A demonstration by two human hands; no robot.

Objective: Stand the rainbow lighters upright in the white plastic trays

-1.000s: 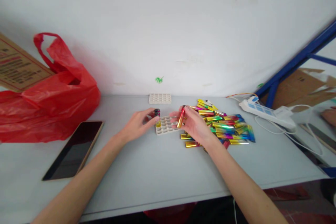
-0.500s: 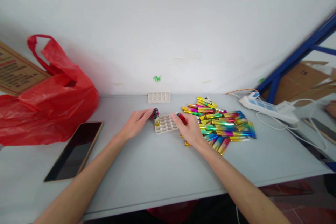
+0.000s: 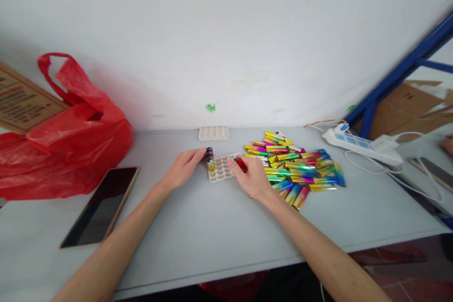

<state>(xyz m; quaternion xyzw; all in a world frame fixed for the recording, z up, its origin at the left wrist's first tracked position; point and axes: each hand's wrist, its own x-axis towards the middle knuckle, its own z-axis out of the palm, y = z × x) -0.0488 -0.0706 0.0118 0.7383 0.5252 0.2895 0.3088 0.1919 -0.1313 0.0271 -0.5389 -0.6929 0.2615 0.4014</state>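
Observation:
A pale tray with rows of holes [image 3: 222, 171] lies in front of me. Along its left edge stand a few lighters with dark tops [image 3: 210, 160], the nearest one yellowish and see-through. My left hand [image 3: 186, 166] is at the tray's back left corner, thumb and fingers closed against those lighters; what it grips is partly hidden. In my right hand [image 3: 253, 177] is a red lighter [image 3: 241, 164], pinched by thumb and fingers above the right part of the tray. Close to that hand spreads a pile of shiny multicoloured lighters [image 3: 300, 166].
A second holed tray [image 3: 213, 133] sits against the wall. To the left are a red plastic bag [image 3: 88, 137], a carton [image 3: 26, 99] and a dark tablet or phone [image 3: 101, 207]. A white power strip [image 3: 361, 144] with cables lies at the right by a blue frame [image 3: 396, 75].
My right hand has moved slightly left over the tray, and the red lighter in it has shifted left and down. My left hand stays at the tray's corner.

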